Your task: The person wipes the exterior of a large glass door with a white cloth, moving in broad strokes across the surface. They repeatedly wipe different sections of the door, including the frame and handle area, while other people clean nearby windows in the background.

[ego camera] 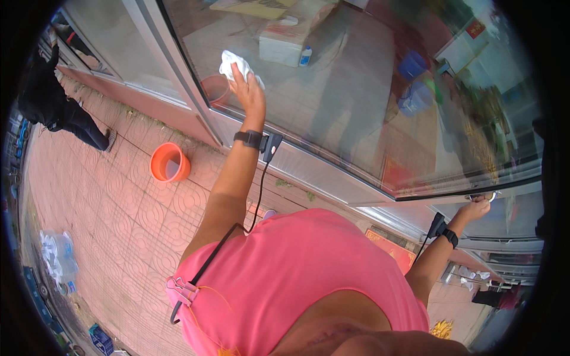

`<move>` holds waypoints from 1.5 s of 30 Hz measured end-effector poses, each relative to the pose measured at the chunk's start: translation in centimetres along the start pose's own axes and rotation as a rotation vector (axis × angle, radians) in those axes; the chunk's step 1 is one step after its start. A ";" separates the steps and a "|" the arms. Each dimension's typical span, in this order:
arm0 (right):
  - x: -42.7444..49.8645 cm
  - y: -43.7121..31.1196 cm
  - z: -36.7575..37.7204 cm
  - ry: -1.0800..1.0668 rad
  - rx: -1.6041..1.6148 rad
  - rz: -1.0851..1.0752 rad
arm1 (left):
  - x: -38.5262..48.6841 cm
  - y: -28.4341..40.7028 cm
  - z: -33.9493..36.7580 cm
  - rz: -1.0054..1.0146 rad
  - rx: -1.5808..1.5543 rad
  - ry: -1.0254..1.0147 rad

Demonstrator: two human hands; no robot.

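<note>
With its fingers spread over a crumpled white cloth, my left hand presses against the large glass pane of a metal-framed door. The cloth lies between the palm and the glass. Out to the right, my right hand is closed around the curved metal door handle on the door's frame. Part of the handle is hidden by the fingers. Both wrists wear black straps with small devices, and a black cable runs up each arm.
An orange bucket holding liquid stands on the patterned paving. A person in dark clothes is at the windows on the left. Bundled clear bottles stand at lower left. A red mat lies by the door.
</note>
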State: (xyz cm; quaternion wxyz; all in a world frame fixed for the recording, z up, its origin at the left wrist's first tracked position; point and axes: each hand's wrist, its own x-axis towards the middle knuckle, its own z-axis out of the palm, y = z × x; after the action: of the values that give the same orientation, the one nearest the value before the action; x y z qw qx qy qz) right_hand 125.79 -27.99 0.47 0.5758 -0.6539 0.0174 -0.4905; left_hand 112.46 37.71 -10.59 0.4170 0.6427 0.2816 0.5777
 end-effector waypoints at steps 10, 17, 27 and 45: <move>-0.5 -1.2 -0.3 -0.061 -0.011 -0.001 | 16.9 13.6 -0.7 0.906 0.127 0.128; -1.0 -2.1 0.1 -0.036 -0.031 -0.032 | 11.4 -0.2 -2.1 0.460 0.230 0.210; -0.2 -2.2 0.3 0.111 -0.059 0.022 | 5.0 -15.0 -4.5 -0.306 -0.067 0.208; 0.4 -2.1 0.0 0.094 -0.099 -0.019 | -0.6 -21.3 -4.1 -0.629 -0.090 0.225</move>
State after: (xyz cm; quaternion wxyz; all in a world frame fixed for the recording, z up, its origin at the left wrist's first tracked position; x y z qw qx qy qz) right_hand 124.90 -27.53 2.33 0.5368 -0.6578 0.0626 -0.5246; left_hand 110.88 48.60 -29.34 0.5694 0.4373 0.4846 0.4998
